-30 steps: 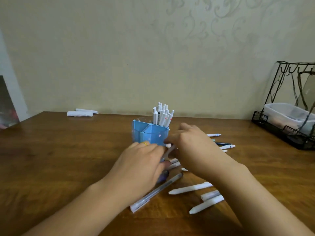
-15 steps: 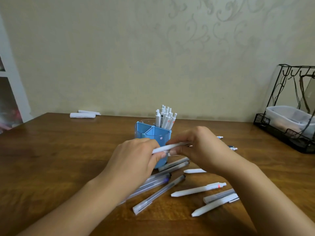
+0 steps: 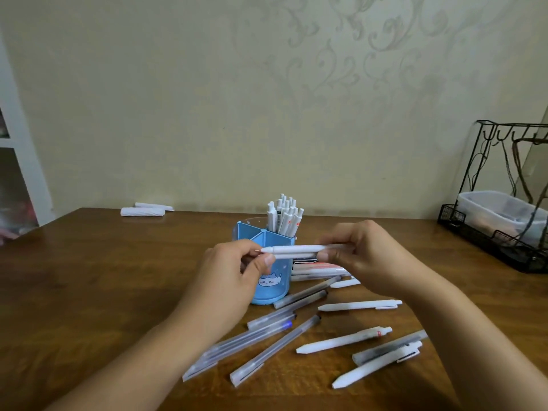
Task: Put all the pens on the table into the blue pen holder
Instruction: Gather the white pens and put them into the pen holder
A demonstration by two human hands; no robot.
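Observation:
The blue pen holder [image 3: 271,287] stands mid-table, with several white pens [image 3: 284,216] upright in its back right compartment. Both my hands hold two white pens [image 3: 296,252] level in front of the holder's rim. My left hand [image 3: 237,271] pinches their tip end, my right hand [image 3: 364,256] grips the other end. Several translucent grey pens [image 3: 275,348] and white pens [image 3: 344,341] lie loose on the wooden table [image 3: 98,292] in front and to the right of the holder.
A black wire rack [image 3: 489,238] with a clear plastic tub [image 3: 492,209] stands at the right edge. Two white rolled items [image 3: 142,211] lie at the back left by the wall. A white shelf unit [image 3: 17,161] is at far left.
Both hands have risen from the table in front of the holder, bringing white pens up level with its rim. The hands have also drawn slightly apart along the pens.

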